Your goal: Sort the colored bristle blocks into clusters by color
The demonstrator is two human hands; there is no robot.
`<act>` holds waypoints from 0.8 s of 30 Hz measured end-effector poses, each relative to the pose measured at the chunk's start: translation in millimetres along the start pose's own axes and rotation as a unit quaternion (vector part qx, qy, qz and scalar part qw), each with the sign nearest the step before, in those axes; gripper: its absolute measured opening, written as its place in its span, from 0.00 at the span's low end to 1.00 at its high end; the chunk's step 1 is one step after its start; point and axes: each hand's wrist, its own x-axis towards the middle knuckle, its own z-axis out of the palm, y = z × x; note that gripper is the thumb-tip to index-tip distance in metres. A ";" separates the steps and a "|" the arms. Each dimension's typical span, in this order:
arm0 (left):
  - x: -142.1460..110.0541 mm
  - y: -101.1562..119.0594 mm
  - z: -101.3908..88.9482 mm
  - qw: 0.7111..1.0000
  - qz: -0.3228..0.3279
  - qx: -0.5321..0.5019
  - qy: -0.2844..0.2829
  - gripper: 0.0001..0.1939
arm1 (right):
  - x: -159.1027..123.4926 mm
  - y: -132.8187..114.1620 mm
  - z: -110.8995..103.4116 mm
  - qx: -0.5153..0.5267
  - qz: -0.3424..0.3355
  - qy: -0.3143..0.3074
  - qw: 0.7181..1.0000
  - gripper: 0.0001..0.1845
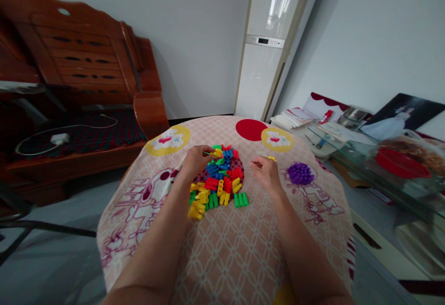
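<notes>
A pile of plastic building blocks (219, 175) in red, yellow, green and blue, many made of joined tubes, lies mid-table. At its far left edge is my left hand (197, 160), fingertips pinched together; a bit of green and yellow shows there, too small to tell whether it is held. Right of the pile, my right hand (266, 174) is closed with thumb and fingers together, and what they hold, if anything, is hidden. Just behind it a small yellow piece (272, 158) shows. Farther right sits a cluster of purple pieces (301, 173). A green block (241, 200) lies at the pile's near right edge.
A patterned cloth covers the round table (229, 249). To the right stands a glass-topped cabinet (347, 152) with papers, a photo and a red basin (401, 162). A wooden bench (86, 59) is at left, a white floor-standing unit (259, 73) behind.
</notes>
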 end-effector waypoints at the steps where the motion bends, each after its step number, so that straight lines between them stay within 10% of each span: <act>1: -1.7 7.4 -0.6 1.000 0.012 -0.017 -0.011 0.13 | -2.1 -5.0 5.2 0.042 -0.005 -0.015 0.999 0.12; 8: -14.2 48.9 12.8 0.976 0.078 -0.164 -0.117 0.11 | -13.1 -27.8 23.5 0.173 -0.026 -0.084 0.981 0.21; 17: -18.8 61.3 19.3 0.967 0.171 -0.091 -0.162 0.14 | -4.8 -15.8 4.4 0.088 -0.006 -0.053 0.995 0.15; 24: -13.6 49.7 10.2 0.974 0.136 -0.112 -0.143 0.14 | 14.2 45.9 -46.4 -0.019 0.120 0.130 0.984 0.22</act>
